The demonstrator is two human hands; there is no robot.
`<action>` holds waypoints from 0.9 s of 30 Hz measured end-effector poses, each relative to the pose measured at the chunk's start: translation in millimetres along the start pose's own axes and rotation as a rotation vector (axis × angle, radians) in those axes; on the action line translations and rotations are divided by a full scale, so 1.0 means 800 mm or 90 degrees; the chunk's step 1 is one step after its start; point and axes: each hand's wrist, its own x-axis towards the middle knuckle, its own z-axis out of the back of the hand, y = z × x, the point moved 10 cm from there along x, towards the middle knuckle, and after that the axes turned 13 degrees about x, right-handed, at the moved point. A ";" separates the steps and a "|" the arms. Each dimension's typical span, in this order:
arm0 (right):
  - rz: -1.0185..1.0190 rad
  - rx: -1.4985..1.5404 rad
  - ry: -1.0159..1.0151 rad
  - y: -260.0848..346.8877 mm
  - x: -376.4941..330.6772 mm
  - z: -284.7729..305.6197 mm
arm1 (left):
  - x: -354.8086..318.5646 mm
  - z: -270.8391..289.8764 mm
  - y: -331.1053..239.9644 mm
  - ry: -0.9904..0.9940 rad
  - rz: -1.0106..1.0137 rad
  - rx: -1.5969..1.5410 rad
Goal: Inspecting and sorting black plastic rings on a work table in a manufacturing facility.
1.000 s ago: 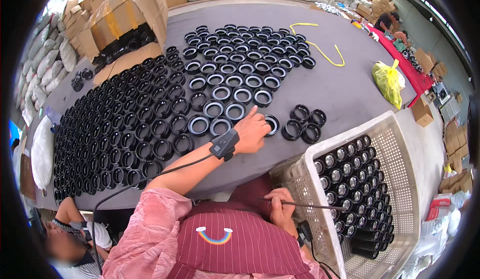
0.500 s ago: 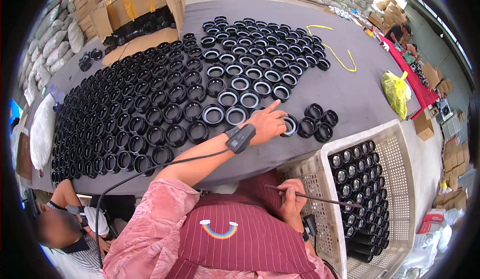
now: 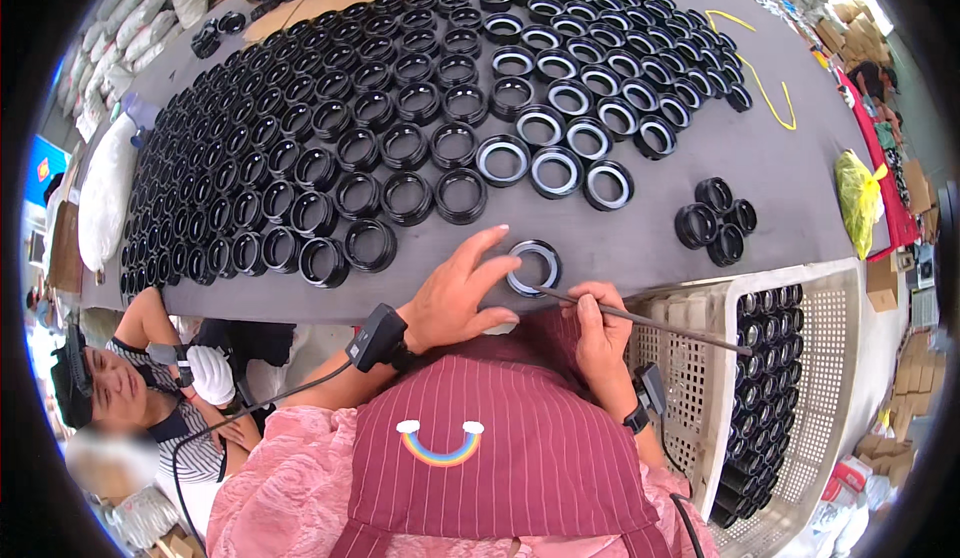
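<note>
Steadied a round black ring with pale inner lining at the grey counter's near edge, left hand spread loose, fingertips touching its rim. Right hand clenched on a thin brush, tip at the ring. Lining being coated, seemingly; next called for a careful sweep round.

Head view, single: wide fisheye worn on the person's head, facing steeply down over the chest onto the grey table. Near range; forearms enter from the lower edge; straight edges bend toward the rim.
</note>
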 end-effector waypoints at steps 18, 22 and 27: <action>-0.013 -0.152 0.123 -0.003 0.024 -0.044 | 0.002 -0.008 0.025 -0.013 0.032 -0.006; -0.053 -0.055 0.052 -0.003 0.027 -0.033 | 0.004 -0.007 0.027 -0.021 0.047 -0.035; -0.011 -0.130 0.078 0.001 0.030 -0.038 | 0.003 -0.007 0.033 -0.031 0.074 -0.084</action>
